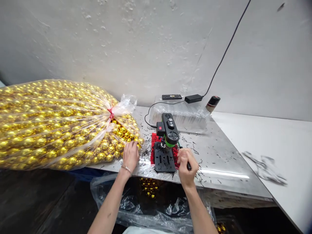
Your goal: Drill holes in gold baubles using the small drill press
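Observation:
My left hand (131, 156), with a bracelet at the wrist, is at the right end of a large clear bag (107, 128) of shiny gold balls (101, 156). Its fingers curl down beside an opening where balls show bare; the fingertips are hidden. My right hand (188, 164) is closed in a fist around a black-handled tool (188, 166), whose far end is hidden behind a black device (170, 128). This device has a green ring and a red switch, and overhangs a slotted black plate (164, 161) on a red mat (153, 146).
Behind the device lies a clear plastic tray (187, 122) with a power adapter (193, 98) on top. A spray can (213, 103) leans nearby. Small black bits litter the metal tabletop (219, 162). A glove (266, 167) rests at right. A clear plastic sheet (104, 191) hangs below the front edge.

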`<action>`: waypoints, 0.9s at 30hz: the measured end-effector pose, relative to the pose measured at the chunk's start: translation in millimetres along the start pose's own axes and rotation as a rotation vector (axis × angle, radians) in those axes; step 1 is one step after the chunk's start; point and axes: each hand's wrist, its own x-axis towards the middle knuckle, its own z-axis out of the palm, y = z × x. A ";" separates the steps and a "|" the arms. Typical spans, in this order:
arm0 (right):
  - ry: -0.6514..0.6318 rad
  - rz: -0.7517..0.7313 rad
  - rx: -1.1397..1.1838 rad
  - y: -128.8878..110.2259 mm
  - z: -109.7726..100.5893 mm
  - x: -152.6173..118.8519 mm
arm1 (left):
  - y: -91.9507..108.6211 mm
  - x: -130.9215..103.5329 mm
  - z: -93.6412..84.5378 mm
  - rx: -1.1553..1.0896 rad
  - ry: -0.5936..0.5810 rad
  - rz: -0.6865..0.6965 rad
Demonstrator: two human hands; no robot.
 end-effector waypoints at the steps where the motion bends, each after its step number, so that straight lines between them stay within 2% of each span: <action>1: 0.003 0.004 0.002 0.0 0.3 -0.3 | -2.3 16.3 -2.6 0.070 -0.092 -0.007; 3: 0.014 0.010 0.006 0.1 1.2 -1.3 | -3.2 40.7 -4.1 0.158 -0.248 0.011; 5: 0.026 0.016 0.007 0.4 2.1 -2.4 | -0.4 54.7 -0.6 0.181 -0.323 0.037; 10: 0.028 0.012 0.009 1.0 2.8 -3.8 | 5.0 60.1 12.3 0.143 -0.344 0.040; 13: 0.019 -0.005 0.013 1.5 1.8 -3.9 | -1.4 54.5 9.3 0.101 -0.295 0.018; 14: 0.018 -0.008 0.013 1.8 1.4 -4.0 | -4.8 51.8 5.9 0.030 -0.247 0.003; 16: 0.013 -0.009 0.015 2.3 0.7 -4.5 | -11.4 44.5 -3.2 -0.249 -0.149 -0.058; 19: 0.007 -0.005 0.019 2.8 0.4 -4.8 | -14.8 27.8 -16.1 -0.875 -0.075 -0.275; 22: 0.018 -0.003 0.016 1.6 0.6 -3.2 | -6.7 7.3 -18.6 -1.360 -0.091 -0.548; 27: 0.004 -0.024 0.013 -3.6 -0.8 5.7 | 21.1 -15.7 0.4 -1.645 -0.246 -0.852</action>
